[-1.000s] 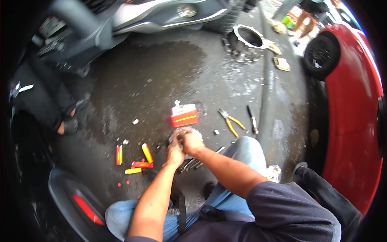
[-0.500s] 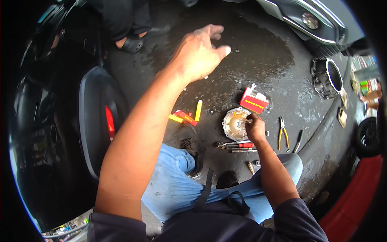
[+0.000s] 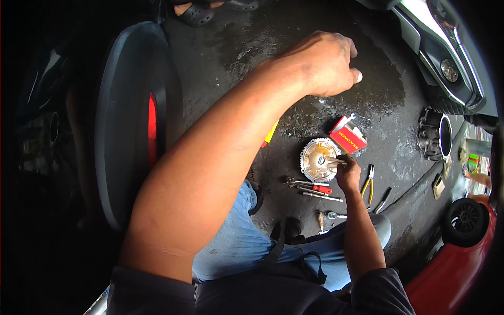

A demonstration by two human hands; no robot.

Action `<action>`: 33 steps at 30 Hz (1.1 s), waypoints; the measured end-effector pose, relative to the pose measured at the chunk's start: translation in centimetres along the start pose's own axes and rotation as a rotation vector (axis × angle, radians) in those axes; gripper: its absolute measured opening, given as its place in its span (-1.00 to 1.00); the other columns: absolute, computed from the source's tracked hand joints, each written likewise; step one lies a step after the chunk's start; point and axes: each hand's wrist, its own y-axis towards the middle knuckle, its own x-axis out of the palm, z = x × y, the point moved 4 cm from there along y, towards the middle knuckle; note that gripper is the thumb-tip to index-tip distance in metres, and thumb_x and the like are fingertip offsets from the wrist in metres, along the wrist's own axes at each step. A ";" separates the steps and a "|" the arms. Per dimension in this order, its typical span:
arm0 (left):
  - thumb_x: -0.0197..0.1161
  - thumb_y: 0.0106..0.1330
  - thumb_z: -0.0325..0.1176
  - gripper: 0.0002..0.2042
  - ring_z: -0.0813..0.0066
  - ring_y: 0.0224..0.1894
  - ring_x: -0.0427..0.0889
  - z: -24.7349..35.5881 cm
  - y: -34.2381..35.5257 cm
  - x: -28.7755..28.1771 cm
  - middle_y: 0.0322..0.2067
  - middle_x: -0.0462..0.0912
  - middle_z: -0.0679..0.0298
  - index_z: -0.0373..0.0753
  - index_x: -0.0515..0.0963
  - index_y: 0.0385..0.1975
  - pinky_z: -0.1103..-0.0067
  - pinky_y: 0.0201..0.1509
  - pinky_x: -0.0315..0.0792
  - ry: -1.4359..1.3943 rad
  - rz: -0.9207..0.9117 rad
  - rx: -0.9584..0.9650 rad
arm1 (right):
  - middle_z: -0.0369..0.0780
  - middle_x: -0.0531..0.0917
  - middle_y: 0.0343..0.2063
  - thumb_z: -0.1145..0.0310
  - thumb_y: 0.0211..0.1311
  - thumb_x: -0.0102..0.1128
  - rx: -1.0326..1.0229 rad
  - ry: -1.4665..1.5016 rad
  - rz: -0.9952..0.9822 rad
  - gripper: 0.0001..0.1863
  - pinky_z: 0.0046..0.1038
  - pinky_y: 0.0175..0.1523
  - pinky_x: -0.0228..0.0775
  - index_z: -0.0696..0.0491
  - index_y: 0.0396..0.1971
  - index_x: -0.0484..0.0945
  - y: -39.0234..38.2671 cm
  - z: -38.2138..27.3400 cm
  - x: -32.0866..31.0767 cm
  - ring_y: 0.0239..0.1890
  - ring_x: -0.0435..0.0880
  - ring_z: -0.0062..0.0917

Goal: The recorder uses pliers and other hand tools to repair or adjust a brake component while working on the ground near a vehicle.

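My left arm reaches far across the view. My left hand (image 3: 329,63) is raised above the wet floor, thumb and forefinger apart, the other fingers partly hidden, nothing seen in it. My right hand (image 3: 349,173) is closed on a pale rag (image 3: 332,162) over the round metal gear disc (image 3: 310,168), which has a toothed rim and a shiny dished centre. Just beyond the disc, a red and white box (image 3: 346,140) holds a wrench (image 3: 347,119) sticking out of its top. Several hand tools, one a red-handled screwdriver (image 3: 321,188), lie below the disc.
Yellow-handled pliers (image 3: 369,190), a ratchet (image 3: 336,215) and a dark-handled tool (image 3: 383,200) lie at right. Farther off stands a metal housing (image 3: 436,135) near a car's front bumper (image 3: 446,63). A dark car panel (image 3: 139,126) fills the left. Another person's shoe (image 3: 194,16) shows at the top.
My left hand has moved to the right, its fingers now more bent. My right hand stays at the disc with the rag. The view has shifted, and my left arm now covers most of the yellow items.
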 end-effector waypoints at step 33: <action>-0.12 0.35 -0.03 -0.54 0.03 -0.06 0.57 -2.2 2.4 12.5 -0.13 0.59 -0.03 -0.30 0.59 -0.21 0.28 0.02 0.46 0.094 -0.278 -0.156 | -0.01 0.60 -0.26 0.58 -0.08 0.04 -0.047 -0.024 0.099 -0.75 -0.25 0.02 0.38 0.11 -0.33 0.58 -0.3 -0.4 -0.3 -0.14 0.57 -0.10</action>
